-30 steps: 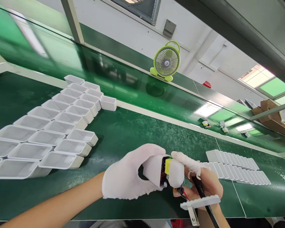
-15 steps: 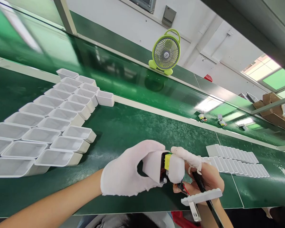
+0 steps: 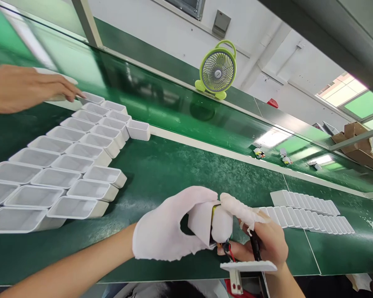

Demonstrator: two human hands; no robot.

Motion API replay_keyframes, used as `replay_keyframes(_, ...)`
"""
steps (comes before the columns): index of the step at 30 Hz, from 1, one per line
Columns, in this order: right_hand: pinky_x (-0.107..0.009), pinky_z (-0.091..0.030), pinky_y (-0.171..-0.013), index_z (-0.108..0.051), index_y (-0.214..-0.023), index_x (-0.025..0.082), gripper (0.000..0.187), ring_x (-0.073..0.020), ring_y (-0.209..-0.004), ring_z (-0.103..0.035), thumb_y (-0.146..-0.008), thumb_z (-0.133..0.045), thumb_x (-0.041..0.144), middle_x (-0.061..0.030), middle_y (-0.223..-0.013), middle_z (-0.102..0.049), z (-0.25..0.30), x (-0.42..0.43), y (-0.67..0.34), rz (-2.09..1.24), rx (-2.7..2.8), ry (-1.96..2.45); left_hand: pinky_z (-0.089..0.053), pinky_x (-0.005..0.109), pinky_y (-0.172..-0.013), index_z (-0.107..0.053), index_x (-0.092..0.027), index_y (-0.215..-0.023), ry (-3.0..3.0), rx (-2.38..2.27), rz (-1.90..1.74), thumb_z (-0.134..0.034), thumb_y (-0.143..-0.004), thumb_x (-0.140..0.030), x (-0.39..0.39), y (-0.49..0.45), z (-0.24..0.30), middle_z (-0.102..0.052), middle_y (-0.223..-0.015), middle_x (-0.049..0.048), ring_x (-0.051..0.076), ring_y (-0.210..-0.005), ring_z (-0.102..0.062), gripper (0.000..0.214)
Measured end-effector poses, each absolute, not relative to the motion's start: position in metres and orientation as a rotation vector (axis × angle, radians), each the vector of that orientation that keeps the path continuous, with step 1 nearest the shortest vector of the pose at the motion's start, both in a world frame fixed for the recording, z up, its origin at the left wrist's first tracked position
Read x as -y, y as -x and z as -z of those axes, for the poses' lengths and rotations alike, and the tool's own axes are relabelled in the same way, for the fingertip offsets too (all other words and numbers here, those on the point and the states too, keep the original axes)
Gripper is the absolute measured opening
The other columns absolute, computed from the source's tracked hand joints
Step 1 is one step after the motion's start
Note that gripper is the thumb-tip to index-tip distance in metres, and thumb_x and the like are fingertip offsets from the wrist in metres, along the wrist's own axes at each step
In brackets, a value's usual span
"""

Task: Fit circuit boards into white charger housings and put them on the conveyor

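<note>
My left hand (image 3: 166, 231), in a white glove, is closed round a small white plastic housing (image 3: 202, 221) just above the green bench. A yellow part and red and black wires show at the housing's open end. My right hand (image 3: 261, 240), with white cots on the thumb and forefinger, presses on that end. It also holds a black cable and a white plug plate (image 3: 248, 266) with metal prongs hanging below it.
Several empty white housings (image 3: 59, 165) stand in rows at the left. Another person's hand (image 3: 25, 89) reaches in at their far end. White covers (image 3: 307, 211) lie in two rows at the right. A green fan (image 3: 217, 70) stands beyond the conveyor belt (image 3: 174, 111).
Another person's hand has come in at the upper left. My right fingers have pushed the yellow part further into the housing, and the plug plate has dropped lower.
</note>
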State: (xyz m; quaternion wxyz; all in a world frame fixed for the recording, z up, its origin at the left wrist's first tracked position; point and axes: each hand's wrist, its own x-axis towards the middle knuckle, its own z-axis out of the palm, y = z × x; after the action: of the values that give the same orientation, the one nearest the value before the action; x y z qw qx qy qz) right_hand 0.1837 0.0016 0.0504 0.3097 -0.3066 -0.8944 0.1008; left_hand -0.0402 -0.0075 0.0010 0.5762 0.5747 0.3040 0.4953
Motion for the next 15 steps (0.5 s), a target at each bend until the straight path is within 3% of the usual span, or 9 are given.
replay_keyframes(3, -0.030, -0.044, -0.051, -0.064, -0.121, 0.026, 0.038, -0.0158, -0.051, -0.048, -0.092, -0.070, 0.050, 0.0030, -0.065, -0.058, -0.044, -0.001, -0.186, -0.281, 2.364, 0.819, -0.061, 0.027, -0.062, -0.056, -0.030, -0.135, -1.439, -0.574, -1.161, -0.080, -0.075, -0.013, 0.010, 0.038, 0.003, -0.073, -0.079, -0.0024, 0.017, -0.066, -0.071, 0.067)
replay_keyframes(6, -0.027, -0.042, -0.050, -0.060, -0.099, 0.026, 0.031, -0.0127, -0.051, -0.044, -0.091, -0.070, 0.054, 0.0058, -0.064, -0.051, -0.035, -0.002, -0.187, -0.356, 2.302, 0.818, -0.063, 0.032, -0.076, -0.049, -0.030, -0.141, -1.546, -0.579, -1.166, -0.080, -0.077, -0.011, 0.010, 0.038, 0.009, -0.076, -0.097, 0.0030, 0.022, -0.083, -0.076, 0.073)
replay_keyframes(8, -0.026, -0.037, -0.045, -0.056, -0.094, 0.026, 0.033, -0.0116, -0.050, -0.040, -0.089, -0.072, 0.054, 0.0067, -0.063, -0.046, -0.031, -0.002, -0.185, -0.408, 2.253, 0.802, -0.063, 0.034, -0.082, -0.042, -0.034, -0.146, -1.601, -0.560, -1.166, -0.083, -0.077, -0.013, 0.010, 0.039, 0.014, -0.077, -0.108, 0.0049, 0.024, -0.093, -0.077, 0.083)
replay_keyframes(12, -0.026, -0.028, -0.041, -0.058, -0.115, 0.028, 0.044, -0.0116, -0.049, -0.031, -0.084, -0.079, 0.050, 0.0081, -0.062, -0.037, -0.023, -0.002, -0.181, -0.558, 2.150, 0.727, -0.061, 0.043, -0.097, -0.006, -0.037, -0.162, -1.863, -0.586, -1.284, -0.090, -0.071, -0.025, 0.008, 0.043, 0.026, -0.065, -0.140, 0.0159, 0.031, -0.114, -0.072, 0.124)
replay_keyframes(13, -0.026, -0.027, -0.040, -0.058, -0.121, 0.028, 0.049, -0.0118, -0.049, -0.031, -0.084, -0.079, 0.050, 0.0080, -0.062, -0.035, -0.021, -0.001, -0.180, -0.593, 2.125, 0.722, -0.059, 0.046, -0.099, -0.004, -0.035, -0.163, -1.966, -0.628, -1.307, -0.091, -0.070, -0.030, 0.008, 0.044, 0.027, -0.062, -0.144, 0.0192, 0.033, -0.118, -0.070, 0.127)
replay_keyframes(15, -0.026, -0.029, -0.041, -0.058, -0.129, 0.028, 0.057, -0.0122, -0.049, -0.031, -0.082, -0.078, 0.055, 0.0068, -0.063, -0.037, -0.017, 0.002, -0.179, -0.671, 2.090, 0.775, -0.060, 0.047, -0.096, -0.022, -0.031, -0.161, -2.164, -0.759, -1.335, -0.089, -0.073, -0.036, 0.007, 0.047, 0.023, -0.062, -0.141, 0.0201, 0.035, -0.118, -0.069, 0.110)
